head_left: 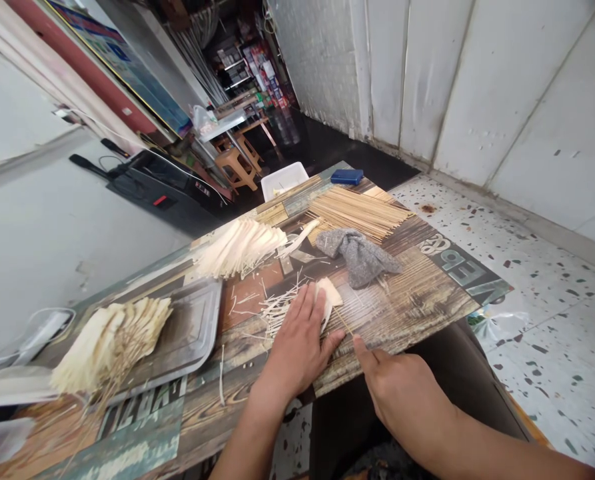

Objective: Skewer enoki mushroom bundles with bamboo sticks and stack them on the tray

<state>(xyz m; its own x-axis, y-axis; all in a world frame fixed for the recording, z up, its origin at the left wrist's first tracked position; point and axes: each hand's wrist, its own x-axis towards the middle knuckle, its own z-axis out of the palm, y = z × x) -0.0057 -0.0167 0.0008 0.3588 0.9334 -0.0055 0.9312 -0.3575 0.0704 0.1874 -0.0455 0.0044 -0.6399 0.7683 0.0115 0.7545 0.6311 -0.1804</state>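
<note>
My left hand (302, 337) lies flat with fingers stretched out, pressing on a pale, stringy bunch (276, 313) that looks like enoki mushroom. The bunch's solid cream end (330, 292) shows past my fingertips. In my right hand (402, 387), closed near the table's front edge, is a thin bamboo skewer (344, 320). It points at the cream end; whether its tip is inside I cannot tell. Behind my left hand a fanned pile of pale slices (242, 247) rests on the table. A skewered stack of similar pieces (112, 340) sits on a clear plastic tray (204, 333).
Many loose bamboo skewers (360, 212) lie at the far right of the table (427, 300), by a grey cloth (360, 257) and a blue box (347, 177). A white bin (284, 179) stands beyond the far edge. Loose pale strands (240, 300) litter the surface.
</note>
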